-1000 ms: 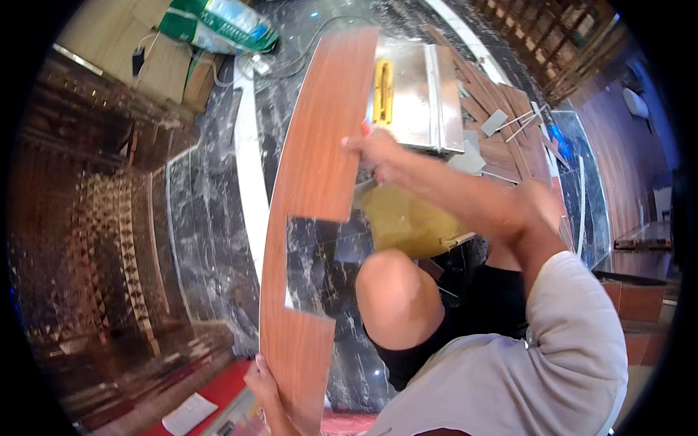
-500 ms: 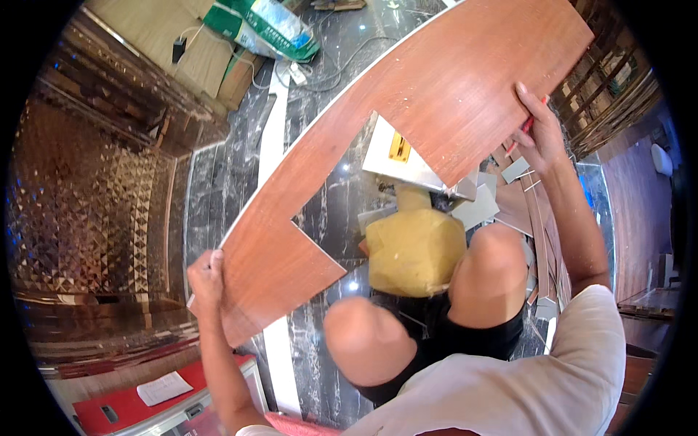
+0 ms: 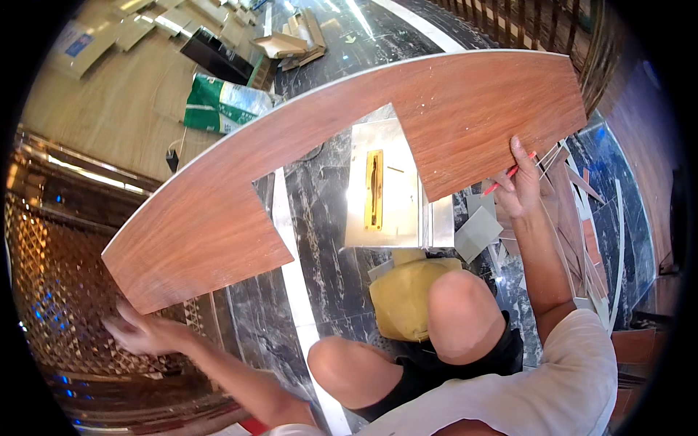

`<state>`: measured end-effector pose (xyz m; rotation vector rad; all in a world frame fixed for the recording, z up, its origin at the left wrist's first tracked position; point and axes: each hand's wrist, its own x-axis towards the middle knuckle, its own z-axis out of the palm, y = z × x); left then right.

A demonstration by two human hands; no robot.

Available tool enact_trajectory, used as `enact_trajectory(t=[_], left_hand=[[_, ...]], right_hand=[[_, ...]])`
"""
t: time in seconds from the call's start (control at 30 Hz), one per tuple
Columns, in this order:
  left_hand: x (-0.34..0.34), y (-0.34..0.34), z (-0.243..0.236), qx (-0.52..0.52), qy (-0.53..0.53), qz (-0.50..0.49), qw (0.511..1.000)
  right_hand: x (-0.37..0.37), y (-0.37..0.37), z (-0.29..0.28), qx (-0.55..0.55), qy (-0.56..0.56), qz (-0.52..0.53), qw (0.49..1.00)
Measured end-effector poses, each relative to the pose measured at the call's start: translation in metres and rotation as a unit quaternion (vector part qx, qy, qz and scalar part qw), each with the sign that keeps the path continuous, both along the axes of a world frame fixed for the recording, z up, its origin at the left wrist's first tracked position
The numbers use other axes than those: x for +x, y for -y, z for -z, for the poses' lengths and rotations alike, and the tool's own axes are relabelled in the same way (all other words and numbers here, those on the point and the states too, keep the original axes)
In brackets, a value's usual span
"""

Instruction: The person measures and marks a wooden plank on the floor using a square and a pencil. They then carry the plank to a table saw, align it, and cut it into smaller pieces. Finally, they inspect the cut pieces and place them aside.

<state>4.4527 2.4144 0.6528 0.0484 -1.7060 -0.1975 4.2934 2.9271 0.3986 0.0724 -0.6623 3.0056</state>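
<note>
1 hand (image 3: 520, 185) now holds the plank (image 3: 451, 116); left hand (image 3: 142, 334) released.

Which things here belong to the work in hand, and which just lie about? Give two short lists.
In hand:
wooden plank with a notch, held at one end by the right hand
red pencil in the right hand
left hand, just below the plank's other end

Lying about:
green sack
table saw
offcuts
</note>
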Motion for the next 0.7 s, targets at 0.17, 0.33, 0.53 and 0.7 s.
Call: enact_trajectory(t=[0.17,0.33,0.53,0.7], left_hand=[[-0.041,-0.032,0.192,0.603,-0.009,0.681,0.416],[-0.115,-0.03,0.276,0.681,0.05,0.476,0.554],[-0.194,-0.003,0.35,0.697,0.152,0.504,0.487],[-0.235,0.007,0.395,0.714,0.189,0.492,0.461]], right_hand=[[-0.012,0.003,0.051,0.019,0.06,0.006,0.998],[-0.013,0.019,0.085,0.072,0.152,0.023,0.986],[-0.029,0.032,0.138,0.107,0.187,0.051,0.975],[-0.038,0.047,0.165,0.115,0.23,0.079,0.963]])
